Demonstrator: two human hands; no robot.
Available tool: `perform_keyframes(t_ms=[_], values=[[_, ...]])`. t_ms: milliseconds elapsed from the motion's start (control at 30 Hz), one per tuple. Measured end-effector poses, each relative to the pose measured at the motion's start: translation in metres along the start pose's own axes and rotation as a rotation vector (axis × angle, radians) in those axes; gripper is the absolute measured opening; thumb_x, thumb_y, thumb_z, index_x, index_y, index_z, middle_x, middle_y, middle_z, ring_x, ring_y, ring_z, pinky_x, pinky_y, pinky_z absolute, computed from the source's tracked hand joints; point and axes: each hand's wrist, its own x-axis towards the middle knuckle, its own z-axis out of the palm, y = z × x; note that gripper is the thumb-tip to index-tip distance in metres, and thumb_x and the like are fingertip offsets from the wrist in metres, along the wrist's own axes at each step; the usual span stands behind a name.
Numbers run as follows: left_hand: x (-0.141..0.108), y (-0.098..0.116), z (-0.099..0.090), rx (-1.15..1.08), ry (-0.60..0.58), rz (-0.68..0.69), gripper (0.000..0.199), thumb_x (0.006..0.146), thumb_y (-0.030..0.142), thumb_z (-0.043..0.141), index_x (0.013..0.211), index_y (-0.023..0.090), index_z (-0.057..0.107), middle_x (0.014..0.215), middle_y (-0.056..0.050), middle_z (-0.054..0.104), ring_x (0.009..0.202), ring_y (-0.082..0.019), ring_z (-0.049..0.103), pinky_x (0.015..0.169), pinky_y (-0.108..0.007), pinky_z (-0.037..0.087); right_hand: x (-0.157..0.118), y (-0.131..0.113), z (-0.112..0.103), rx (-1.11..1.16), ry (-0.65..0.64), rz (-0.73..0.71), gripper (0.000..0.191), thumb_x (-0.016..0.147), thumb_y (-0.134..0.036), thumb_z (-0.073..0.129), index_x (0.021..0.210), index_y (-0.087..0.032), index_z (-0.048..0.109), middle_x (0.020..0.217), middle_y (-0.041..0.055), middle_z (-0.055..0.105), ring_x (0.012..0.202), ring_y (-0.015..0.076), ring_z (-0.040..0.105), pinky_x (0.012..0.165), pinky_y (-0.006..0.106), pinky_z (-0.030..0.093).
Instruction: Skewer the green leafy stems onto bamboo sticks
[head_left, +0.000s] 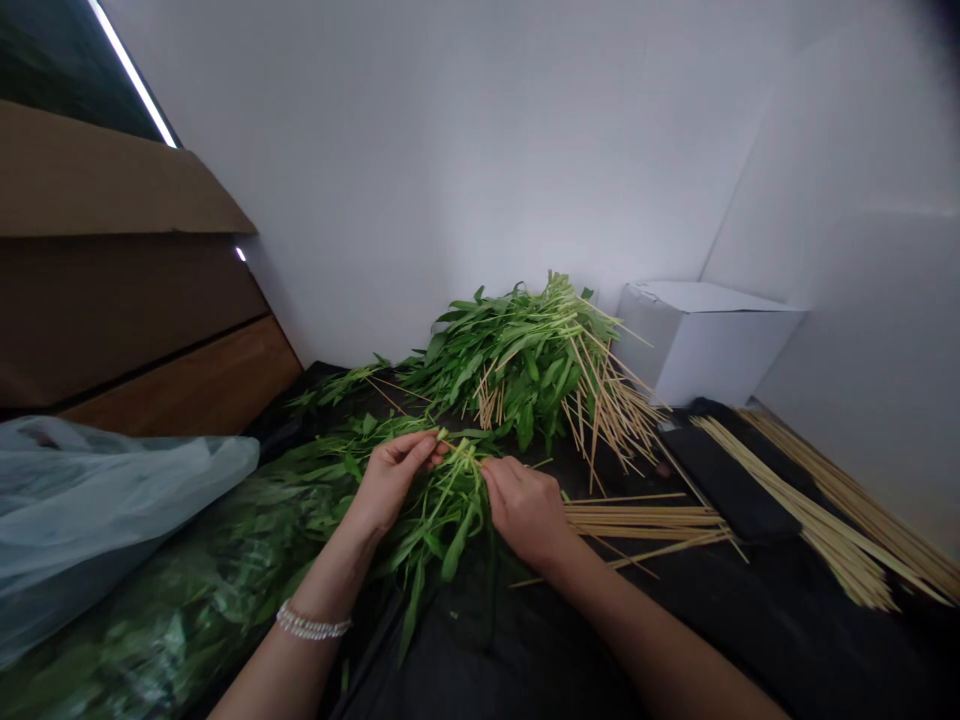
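Pinching a green stem end, the left hand (394, 478) was narrow; leafy stems (450, 500) hung between the hands; the right hand (529, 505) closed at their edge, its exact hold hidden. A light, steady pinch near the ends seemed best. The plastic bag (112, 490) bounded room leftward, the heaped greens (517, 350) ahead, loose sticks (645, 520) rightward.

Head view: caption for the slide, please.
Left hand and right hand at leafy green stems, with a larger leafy pile and thin sticks beyond.
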Motion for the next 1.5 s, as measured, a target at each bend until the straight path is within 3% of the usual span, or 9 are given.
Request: perform_keyframes(t_ms=[367,600,767,867,967,1067,1267,1367,1500], values=[[0.0,-0.002,0.0,-0.029,-0.067,-0.034,0.029,0.066,0.039,0.08,0.086,0.018,0.078,0.08,-0.006,0.077,0.066,-0.014,0.065,0.072,-0.027,0.052,-0.001,-0.001,0.001,0.023,0.002,-0.004,0.025,0.096,-0.016,0.039,0.094,-0.017,0.063,0.077,0.0037,0.065,0.067,0.0135,0.06,0.062,0.023,0.039],[-0.004,0.0,0.001,0.054,-0.106,-0.082,0.03,0.065,0.036,0.081,0.087,0.017,0.078,0.094,-0.008,0.076,0.082,-0.019,0.068,0.082,-0.029,0.05,-0.003,-0.001,0.003,0.039,0.0,-0.018,0.025,0.096,-0.016,0.038,0.096,-0.017,0.063,0.078,0.004,0.065,0.068,0.0139,0.061,0.063,0.023,0.04],[-0.006,0.004,0.003,0.1,-0.135,-0.092,0.032,0.062,0.04,0.082,0.083,0.016,0.078,0.084,-0.008,0.077,0.075,-0.02,0.068,0.076,-0.03,0.051,-0.002,-0.001,0.003,0.047,0.0,-0.02,0.026,0.097,-0.017,0.036,0.093,-0.017,0.062,0.076,0.0034,0.064,0.066,0.0133,0.059,0.062,0.023,0.038],[-0.001,0.008,-0.006,0.096,-0.058,0.014,0.04,0.068,0.05,0.075,0.089,0.016,0.077,0.088,-0.009,0.076,0.08,-0.021,0.068,0.076,-0.029,0.052,-0.001,-0.004,-0.001,0.07,0.007,-0.035,0.028,0.098,-0.018,0.035,0.087,-0.018,0.06,0.075,0.003,0.063,0.066,0.0131,0.058,0.062,0.024,0.037],[0.008,0.007,-0.021,0.102,0.12,0.113,0.049,0.076,0.056,0.065,0.101,0.015,0.073,0.09,-0.009,0.075,0.078,-0.02,0.068,0.072,-0.029,0.052,-0.002,-0.009,-0.004,0.085,-0.009,-0.136,0.027,0.097,-0.022,0.037,0.079,-0.019,0.057,0.07,0.0015,0.059,0.062,0.0134,0.054,0.06,0.027,0.034],[0.018,-0.002,-0.033,0.316,0.193,0.192,0.047,0.078,0.05,0.063,0.109,0.015,0.07,0.093,-0.009,0.075,0.085,-0.022,0.068,0.078,-0.032,0.052,-0.004,-0.013,-0.004,0.091,-0.033,-0.23,0.024,0.095,-0.023,0.039,0.076,-0.019,0.054,0.068,0.0007,0.057,0.061,0.0136,0.051,0.058,0.028,0.031],[0.026,-0.028,-0.036,0.956,-0.017,0.465,0.032,0.089,0.029,0.048,0.108,0.019,0.07,0.107,-0.01,0.072,0.1,-0.026,0.063,0.092,-0.042,0.046,-0.006,-0.014,0.001,0.054,-0.052,-0.246,0.021,0.093,-0.02,0.042,0.075,-0.02,0.053,0.068,0.0002,0.055,0.061,0.0143,0.049,0.057,0.03,0.029],[0.027,-0.033,-0.036,1.121,-0.053,0.538,0.034,0.089,0.022,0.044,0.112,0.02,0.069,0.103,-0.01,0.073,0.095,-0.026,0.063,0.088,-0.042,0.047,-0.005,-0.014,0.001,0.044,-0.055,-0.248,0.021,0.093,-0.02,0.042,0.075,-0.02,0.053,0.068,0.0,0.055,0.061,0.0144,0.049,0.057,0.031,0.028],[0.027,-0.034,-0.038,1.219,-0.014,0.536,0.026,0.086,0.027,0.052,0.1,0.02,0.073,0.086,-0.009,0.072,0.084,-0.027,0.063,0.083,-0.04,0.047,-0.006,-0.014,0.002,0.042,-0.056,-0.249,0.021,0.093,-0.02,0.042,0.075,-0.02,0.052,0.069,0.0,0.055,0.061,0.014,0.049,0.057,0.03,0.027]])
